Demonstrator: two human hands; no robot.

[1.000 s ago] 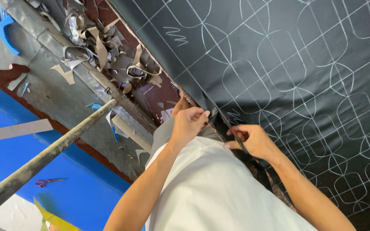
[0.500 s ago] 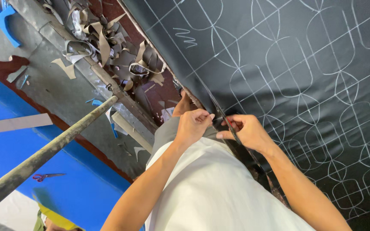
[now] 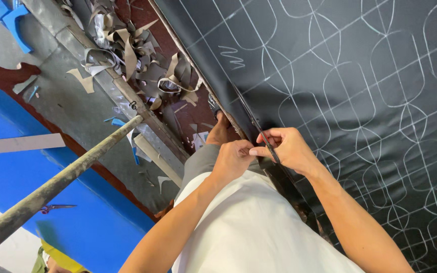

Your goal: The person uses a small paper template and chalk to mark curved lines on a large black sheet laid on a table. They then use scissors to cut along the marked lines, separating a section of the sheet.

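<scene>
Scraps of tan strap [image 3: 127, 50] litter the dark red floor [image 3: 188, 114] below, beside a blue surface [image 3: 51, 202] and a long grey pole [image 3: 61, 182] that crosses the view. Over the table [image 3: 238, 129] edge lies a black sheet [image 3: 340, 101] chalked with rows of rounded outlines.

Both hands meet at the near edge of that sheet, just in front of the person's white shirt [image 3: 249, 227]. The right hand [image 3: 292, 151] grips a slim dark tool, seemingly scissors [image 3: 261, 134], whose blades lie along the sheet's edge pointing away from the body; fingers [image 3: 269, 135] curl over it, thumb pressed beneath. The left hand [image 3: 236, 159] is closed in a pinch on the sheet's edge right beside the tool, touching the right thumb.

To do this well, the pinch should keep the edge taut and close to the blades, so the material neither sags nor bunches, and the tool should follow the chalk line steadily. Both forearms reach forward, wrists nearly straight, elbows tucked by the torso.
</scene>
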